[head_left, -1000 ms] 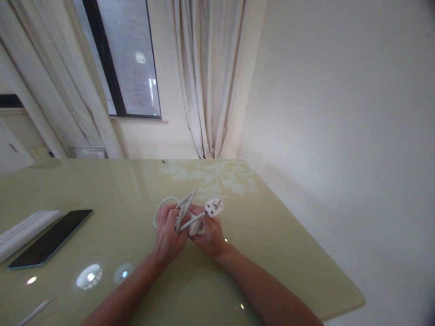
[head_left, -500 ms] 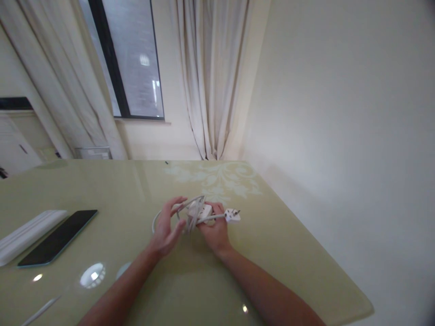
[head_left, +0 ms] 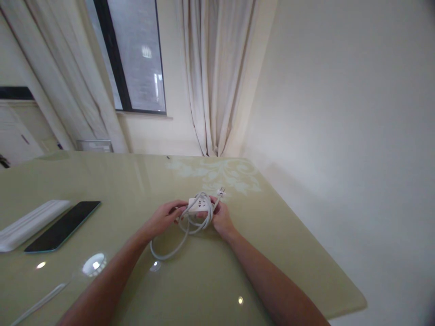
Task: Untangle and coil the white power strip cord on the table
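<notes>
A white power strip (head_left: 196, 206) is held up over the table between my two hands, its socket holes facing me. Its pale grey cord (head_left: 208, 215) is wound in several turns round the strip's right part, and a loose loop hangs down at the lower left. My left hand (head_left: 168, 215) pinches the left end of the strip, with the cord there too. Closed around the right end and the coils is my right hand (head_left: 220, 217), its fingers partly hidden behind them. The plug (head_left: 221, 192) sticks up above the right hand, prongs pointing upward.
The pale green glossy table (head_left: 278, 253) borders a plain wall (head_left: 340, 136) on the right. A black flat tablet-like thing (head_left: 64, 226) and a long white object (head_left: 32, 224) lie on the left. A white cable (head_left: 42, 301) lies at the lower left. Curtains (head_left: 217, 81) hang behind.
My left hand has gone from spread fingers to gripping the strip's left end. The strip has turned its sockets toward me, the plug has swung upward, and a cord loop now hangs lower.
</notes>
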Demonstrator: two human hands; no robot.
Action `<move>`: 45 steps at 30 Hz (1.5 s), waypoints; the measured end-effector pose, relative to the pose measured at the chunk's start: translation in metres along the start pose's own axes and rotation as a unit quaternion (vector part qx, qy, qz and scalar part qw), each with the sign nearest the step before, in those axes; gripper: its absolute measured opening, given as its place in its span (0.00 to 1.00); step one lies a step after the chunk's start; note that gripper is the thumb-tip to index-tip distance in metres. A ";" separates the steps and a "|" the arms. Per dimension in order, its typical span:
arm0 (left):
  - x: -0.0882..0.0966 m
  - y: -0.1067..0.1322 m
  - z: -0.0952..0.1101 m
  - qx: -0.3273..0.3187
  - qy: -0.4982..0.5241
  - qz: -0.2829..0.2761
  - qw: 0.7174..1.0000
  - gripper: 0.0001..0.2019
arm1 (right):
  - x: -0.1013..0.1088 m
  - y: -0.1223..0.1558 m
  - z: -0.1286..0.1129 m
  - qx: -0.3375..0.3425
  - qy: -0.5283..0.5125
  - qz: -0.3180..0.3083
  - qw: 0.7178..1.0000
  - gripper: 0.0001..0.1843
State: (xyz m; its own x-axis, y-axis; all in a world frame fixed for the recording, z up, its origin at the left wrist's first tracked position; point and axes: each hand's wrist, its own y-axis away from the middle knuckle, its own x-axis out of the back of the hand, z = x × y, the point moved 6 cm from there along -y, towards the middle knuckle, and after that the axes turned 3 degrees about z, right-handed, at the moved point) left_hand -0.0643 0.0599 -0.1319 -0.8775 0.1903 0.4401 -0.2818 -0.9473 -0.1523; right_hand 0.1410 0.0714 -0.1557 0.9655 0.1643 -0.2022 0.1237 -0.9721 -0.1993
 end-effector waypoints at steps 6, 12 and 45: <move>-0.011 0.011 0.010 0.058 0.129 -0.071 0.987 0.35 | -0.007 0.009 -0.015 0.087 0.133 -0.084 0.984 0.26; -0.017 0.010 0.009 0.079 0.059 -0.046 0.994 0.30 | -0.016 0.013 -0.007 0.052 0.140 -0.152 0.977 0.27; 0.097 0.022 -0.019 0.106 -0.437 0.357 0.819 0.28 | 0.032 -0.011 -0.015 -0.020 -0.246 0.150 0.957 0.18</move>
State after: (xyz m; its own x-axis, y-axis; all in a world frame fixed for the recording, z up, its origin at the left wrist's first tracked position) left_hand -0.1633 0.0624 -0.1096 -0.1501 -0.6014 0.7847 0.3377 -0.7772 -0.5310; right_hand 0.1744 0.0851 -0.1454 0.7350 -0.0742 -0.6740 -0.1236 -0.9920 -0.0257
